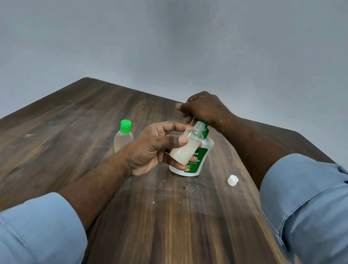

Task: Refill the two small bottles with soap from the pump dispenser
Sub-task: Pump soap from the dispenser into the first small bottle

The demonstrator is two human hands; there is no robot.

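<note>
Left hand (154,149): fingers and thumb wrapped round open small bottle (185,147), partly full of whitish soap, tilted, mouth under pump spout. Right hand (203,109): fingers curled down over dispenser (199,159) head. Second bottle (123,137), green-capped, stands left. White cap (232,180) lies on scuffed wooden table (164,222). Grey wall behind. Forearms converge, sleeves rolled.

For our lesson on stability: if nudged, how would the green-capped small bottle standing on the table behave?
The green-capped bottle looks tall, narrow and nearly empty, so it is probably light and tips easily. Its rounded sides suggest it would roll on the smooth table.
</note>
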